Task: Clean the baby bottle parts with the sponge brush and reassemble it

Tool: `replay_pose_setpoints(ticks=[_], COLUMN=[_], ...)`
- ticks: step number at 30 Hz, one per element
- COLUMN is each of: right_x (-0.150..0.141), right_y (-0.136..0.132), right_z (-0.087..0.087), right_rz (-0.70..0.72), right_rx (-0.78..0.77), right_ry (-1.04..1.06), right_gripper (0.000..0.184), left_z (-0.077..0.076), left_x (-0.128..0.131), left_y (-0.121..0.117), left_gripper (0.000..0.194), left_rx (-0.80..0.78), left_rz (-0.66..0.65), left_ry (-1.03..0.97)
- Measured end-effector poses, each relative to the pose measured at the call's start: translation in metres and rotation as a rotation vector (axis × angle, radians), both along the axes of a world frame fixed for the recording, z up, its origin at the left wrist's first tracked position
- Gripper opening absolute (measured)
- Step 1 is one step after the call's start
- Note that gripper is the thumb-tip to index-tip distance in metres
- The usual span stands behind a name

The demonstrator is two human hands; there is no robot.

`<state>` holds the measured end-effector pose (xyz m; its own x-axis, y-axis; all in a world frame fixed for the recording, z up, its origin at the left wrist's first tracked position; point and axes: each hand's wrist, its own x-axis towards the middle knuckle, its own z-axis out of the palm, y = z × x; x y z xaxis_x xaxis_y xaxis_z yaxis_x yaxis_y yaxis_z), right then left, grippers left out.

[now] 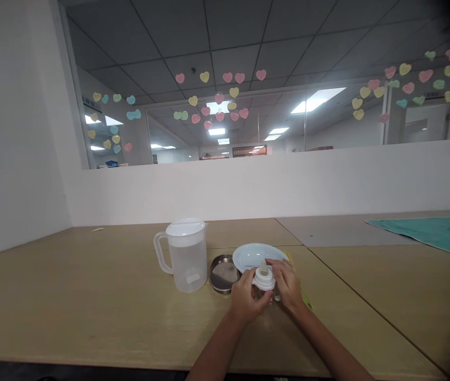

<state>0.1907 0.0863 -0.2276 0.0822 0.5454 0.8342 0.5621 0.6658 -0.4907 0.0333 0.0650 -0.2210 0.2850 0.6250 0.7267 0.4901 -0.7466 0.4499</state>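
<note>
What looks like a baby bottle (pixel 264 279), with a wide white collar and a small translucent teat on top, stands upright between my hands. My left hand (pixel 244 296) is closed round its left side, the thumb across the front. My right hand (pixel 287 283) curls round the right side, its index finger close to the teat. My fingers hide most of the bottle's body. Just behind it is a pale blue-white bowl (pixel 251 251). A round, shallow metal tin (pixel 222 283) lies left of the bowl, partly behind my left hand.
A translucent plastic pitcher (pixel 189 259) with a white lid stands left of the tin. Something yellow-green (pixel 307 301) shows beside my right wrist. A teal cloth (pixel 427 233) lies at the far right of the wooden table (pixel 109 301). A white wall (pixel 228 190) rises behind the table.
</note>
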Motion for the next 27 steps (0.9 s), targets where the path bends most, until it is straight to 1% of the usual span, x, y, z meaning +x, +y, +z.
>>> replay_pose_setpoints(ticks=[2, 3, 6, 10, 16, 21, 27], right_x=[-0.004, -0.006, -0.012, -0.014, -0.009, -0.009, -0.007], right_y=[-0.008, -0.013, -0.021, -0.020, -0.016, -0.018, -0.014], right_z=[0.005, 0.008, 0.014, 0.013, 0.006, 0.007, 0.005], right_rz=[0.079, 0.108, 0.111, 0.140, 0.159, 0.194, 0.336], right_rx=[0.080, 0.093, 0.111, 0.106, 0.089, 0.076, -0.013], right_ry=[-0.064, -0.091, -0.100, -0.061, 0.000, 0.050, 0.147], right_gripper=[0.029, 0.027, 0.023, 0.021, 0.032, 0.029, 0.035], left_z=[0.000, 0.000, 0.001, 0.001, 0.004, 0.003, 0.000], left_x=[0.001, 0.001, 0.002, 0.002, 0.002, 0.002, 0.000], left_y=[-0.001, -0.001, -0.001, -0.002, -0.004, -0.003, 0.001], left_gripper=[0.046, 0.045, 0.045, 0.045, 0.044, 0.049, 0.057], left_rx=[-0.003, -0.007, -0.026, -0.024, -0.011, -0.022, -0.050], left_rz=[0.009, 0.014, 0.019, 0.008, -0.016, -0.037, -0.061], left_ry=[-0.005, -0.002, 0.010, -0.013, -0.051, -0.050, -0.028])
